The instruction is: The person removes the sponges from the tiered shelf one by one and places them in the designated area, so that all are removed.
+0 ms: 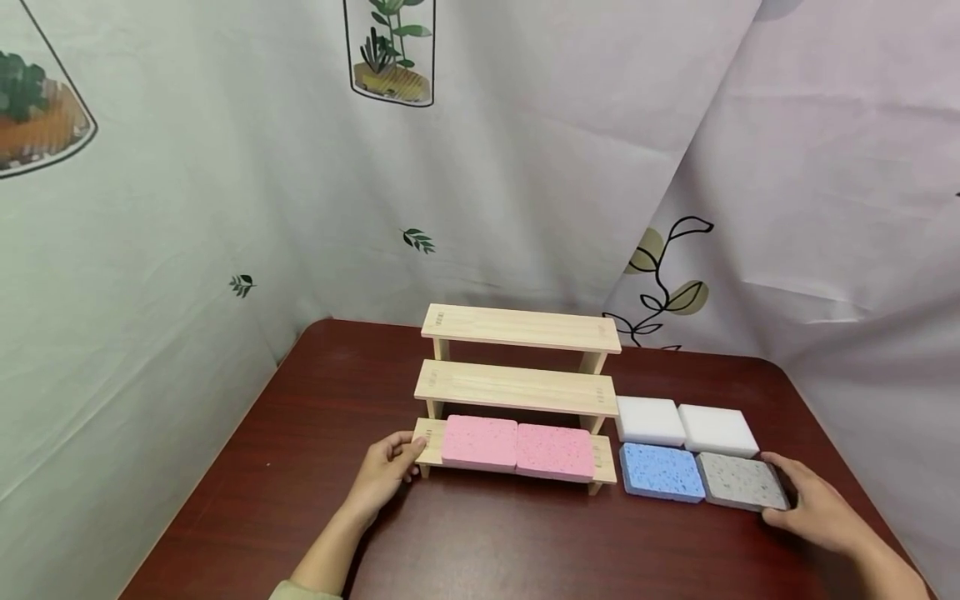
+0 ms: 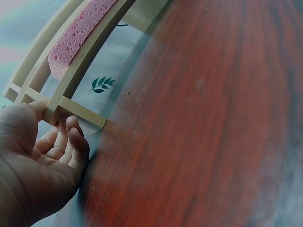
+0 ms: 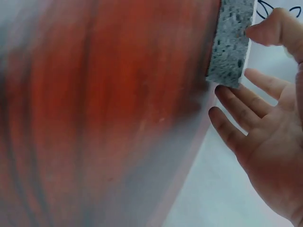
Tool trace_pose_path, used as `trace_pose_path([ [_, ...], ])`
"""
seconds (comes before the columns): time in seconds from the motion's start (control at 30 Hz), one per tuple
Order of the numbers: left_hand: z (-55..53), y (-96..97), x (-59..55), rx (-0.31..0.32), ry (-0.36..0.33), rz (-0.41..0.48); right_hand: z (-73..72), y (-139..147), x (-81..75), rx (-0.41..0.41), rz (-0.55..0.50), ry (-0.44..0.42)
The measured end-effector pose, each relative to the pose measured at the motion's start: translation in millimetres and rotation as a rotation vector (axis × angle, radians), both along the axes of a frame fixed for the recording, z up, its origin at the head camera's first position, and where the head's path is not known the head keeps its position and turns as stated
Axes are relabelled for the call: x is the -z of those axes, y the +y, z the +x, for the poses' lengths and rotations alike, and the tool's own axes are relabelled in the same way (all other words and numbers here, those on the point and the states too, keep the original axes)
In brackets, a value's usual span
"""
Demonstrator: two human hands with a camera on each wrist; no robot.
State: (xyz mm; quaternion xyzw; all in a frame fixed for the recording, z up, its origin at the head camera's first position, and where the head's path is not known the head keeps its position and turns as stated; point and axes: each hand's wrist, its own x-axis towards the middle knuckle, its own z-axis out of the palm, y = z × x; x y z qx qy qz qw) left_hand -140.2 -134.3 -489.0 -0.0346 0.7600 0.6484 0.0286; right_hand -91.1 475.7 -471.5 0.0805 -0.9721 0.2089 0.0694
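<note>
My left hand [image 1: 387, 473] pinches the left end of the lowest board of a three-step wooden rack [image 1: 517, 389], thumb on top and fingers curled beneath. Two pink sponges [image 1: 480, 442] lie side by side on that lowest step; one pink sponge [image 2: 78, 40] also shows in the left wrist view. At the right, my right hand [image 1: 817, 507] holds the right end of a grey speckled sponge [image 1: 741, 481], its thumb at the near corner and a finger at the far one. In the right wrist view the thumb touches the grey sponge [image 3: 230, 45], with the other fingers spread about its end.
A blue speckled sponge [image 1: 662, 472] lies left of the grey one. Behind them are two white sponges [image 1: 651, 420] in a row, close to the rack's right side. Everything stands on a dark red-brown table [image 1: 480, 550], with a printed cloth [image 1: 510, 183] hanging behind.
</note>
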Motion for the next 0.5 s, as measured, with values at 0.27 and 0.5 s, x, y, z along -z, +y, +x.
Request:
trace_pose_path([
  [0.27, -0.9, 0.4, -1.0, 0.004, 0.003, 0.017, -7.5, -18, -18.4, 0.006, -0.048, 0.181],
  [0.5, -1.4, -0.4, -0.2, 0.006, 0.001, 0.023, -21.1, -55, -40.7, 0.015, -0.156, 0.267],
])
